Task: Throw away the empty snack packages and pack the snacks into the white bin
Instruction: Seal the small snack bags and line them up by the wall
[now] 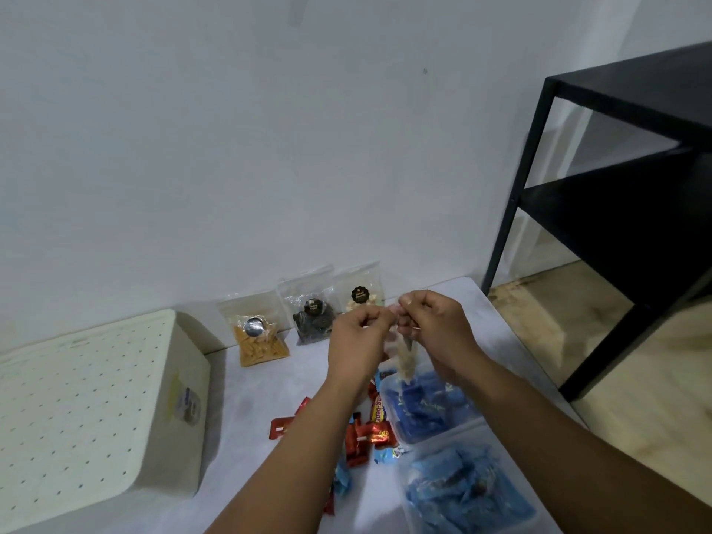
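My left hand and my right hand are raised together over the table, both pinching the top of a small clear snack bag with pale pieces that hangs between them. Below it stand two clear tubs filled with blue-wrapped snacks. Red and blue wrapped candies lie scattered on the table under my left forearm. The white bin, covered by a perforated lid, sits at the left. Three clear pouches lean on the wall: an orange-snack pouch, a dark-snack pouch and a pale-snack pouch.
A black metal shelf frame stands on the wooden floor to the right of the table. The white wall runs close behind the pouches. The table's right edge falls off just past my right hand.
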